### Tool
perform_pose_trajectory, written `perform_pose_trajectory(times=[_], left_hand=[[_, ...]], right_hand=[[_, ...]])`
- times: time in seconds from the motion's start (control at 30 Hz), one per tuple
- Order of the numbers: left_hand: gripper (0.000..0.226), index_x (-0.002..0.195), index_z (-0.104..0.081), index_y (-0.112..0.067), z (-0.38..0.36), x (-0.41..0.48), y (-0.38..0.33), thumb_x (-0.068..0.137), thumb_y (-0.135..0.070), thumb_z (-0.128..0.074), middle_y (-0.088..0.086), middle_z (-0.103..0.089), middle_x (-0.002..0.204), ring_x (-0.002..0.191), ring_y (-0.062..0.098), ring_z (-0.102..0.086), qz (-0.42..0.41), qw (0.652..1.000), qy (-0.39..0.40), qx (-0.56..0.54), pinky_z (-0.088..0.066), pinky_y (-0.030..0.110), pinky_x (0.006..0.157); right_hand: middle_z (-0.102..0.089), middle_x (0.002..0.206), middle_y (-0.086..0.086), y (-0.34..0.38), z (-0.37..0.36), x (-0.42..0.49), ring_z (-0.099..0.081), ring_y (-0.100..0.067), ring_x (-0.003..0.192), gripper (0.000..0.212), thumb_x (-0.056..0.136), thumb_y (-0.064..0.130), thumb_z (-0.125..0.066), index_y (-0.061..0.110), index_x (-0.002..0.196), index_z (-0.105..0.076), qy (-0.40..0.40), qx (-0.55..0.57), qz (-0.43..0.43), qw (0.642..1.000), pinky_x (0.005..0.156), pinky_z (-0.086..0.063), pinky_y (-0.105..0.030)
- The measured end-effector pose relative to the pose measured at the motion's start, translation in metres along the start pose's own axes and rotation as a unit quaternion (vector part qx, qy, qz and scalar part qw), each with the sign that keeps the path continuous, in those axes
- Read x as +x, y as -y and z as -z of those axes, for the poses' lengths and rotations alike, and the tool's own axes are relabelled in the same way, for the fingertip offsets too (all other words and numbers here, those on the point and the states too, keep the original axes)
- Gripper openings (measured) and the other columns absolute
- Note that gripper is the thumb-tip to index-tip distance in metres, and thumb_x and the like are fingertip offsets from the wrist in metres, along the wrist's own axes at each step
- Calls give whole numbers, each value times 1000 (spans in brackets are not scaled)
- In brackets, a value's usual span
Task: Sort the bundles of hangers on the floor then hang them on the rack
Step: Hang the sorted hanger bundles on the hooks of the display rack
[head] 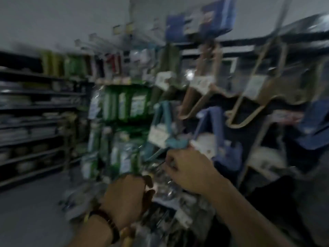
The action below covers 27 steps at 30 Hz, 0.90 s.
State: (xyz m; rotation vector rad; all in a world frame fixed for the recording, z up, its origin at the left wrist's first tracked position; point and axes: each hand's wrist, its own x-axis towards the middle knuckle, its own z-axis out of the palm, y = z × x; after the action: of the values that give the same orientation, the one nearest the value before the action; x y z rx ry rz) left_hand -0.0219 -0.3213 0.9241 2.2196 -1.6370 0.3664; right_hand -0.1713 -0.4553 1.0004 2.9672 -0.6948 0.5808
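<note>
The picture is dim and blurred by motion. My right hand (188,170) is raised at the display rack (277,27), its fingers curled round the top of a clear-wrapped bundle of hangers (165,186), just below a hanging teal bundle (163,125). My left hand (128,195), with a dark band at the wrist, grips the same clear bundle lower down on its left side. Beige hanger bundles (243,107) and a blue bundle (219,132) hang from the rack's prongs to the right.
Green packaged goods (124,104) hang on the rack's left part. Dark shelves with stacked wares (32,122) run along the left wall. Grey floor (30,211) lies at the lower left. More wrapped bundles hang low on the rack below my hands.
</note>
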Motion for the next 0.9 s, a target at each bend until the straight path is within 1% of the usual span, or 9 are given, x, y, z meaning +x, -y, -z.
perform_pose_trajectory(times=[0.07,0.13,0.2,0.27,0.4,0.5,0.67,0.8,0.9], left_hand=[[21,87,-59,-38,-33,-74,67,93,-57,-50,-7,-71,90,79,16,-68,75,997,32,-15,-58,31,67],[24,102,-64,-36,-69,-155,128,95,-55,-51,-6,-71,101,92,18,-69,184,976,113,-22,-58,31,77],[29,118,-60,-37,-102,-243,179,99,-55,-47,-8,-66,118,108,17,-65,294,932,203,-65,-54,35,93],[30,122,-59,-36,-125,-330,212,100,-54,-48,-8,-65,124,115,18,-63,388,880,257,-99,-52,35,97],[31,120,-68,-27,-154,-471,241,100,-45,-53,1,-70,122,111,25,-68,556,764,298,-137,-55,34,90],[35,127,-63,-10,-180,-539,253,105,-30,-45,19,-67,127,113,41,-65,602,698,339,-190,-53,43,87],[21,111,-67,-34,-225,-606,277,100,-45,-54,-4,-67,123,109,16,-64,741,547,294,-257,-54,34,98],[22,116,-67,-37,-279,-644,300,101,-45,-54,-9,-67,115,99,8,-62,817,438,256,-276,-54,30,95],[23,119,-67,-32,-337,-681,327,103,-41,-52,-7,-68,114,98,10,-63,838,391,218,-312,-54,28,93]], right_hand=[[-62,88,7,64,-74,2,-58,-15,77,20,101,49,-54,30,96,-58,66,52,17,996,65,-52,-37],[-63,84,6,130,-157,-3,-59,-14,74,18,100,44,-57,29,91,-60,132,122,20,984,64,-53,-36],[-65,85,4,200,-240,-17,-63,-18,76,17,97,40,-57,27,88,-60,220,162,41,961,70,-57,-41],[-66,87,6,265,-308,-37,-66,-21,81,16,95,40,-59,27,88,-60,319,176,74,928,73,-58,-40],[-70,97,3,364,-407,-68,-67,-17,83,22,96,45,-60,24,95,-66,442,189,115,870,70,-57,-31],[-67,104,3,416,-468,-83,-65,-17,88,24,99,47,-57,24,100,-63,513,183,145,826,71,-52,-30],[-64,89,6,479,-583,-101,-63,-14,81,23,100,40,-57,27,81,-55,607,156,194,755,77,-57,-36],[-68,93,6,524,-679,-111,-64,-13,86,17,99,38,-58,22,95,-64,667,111,232,699,82,-58,-34],[-67,95,2,558,-758,-125,-60,-16,85,24,99,39,-55,17,101,-65,685,72,268,673,78,-53,-33]])
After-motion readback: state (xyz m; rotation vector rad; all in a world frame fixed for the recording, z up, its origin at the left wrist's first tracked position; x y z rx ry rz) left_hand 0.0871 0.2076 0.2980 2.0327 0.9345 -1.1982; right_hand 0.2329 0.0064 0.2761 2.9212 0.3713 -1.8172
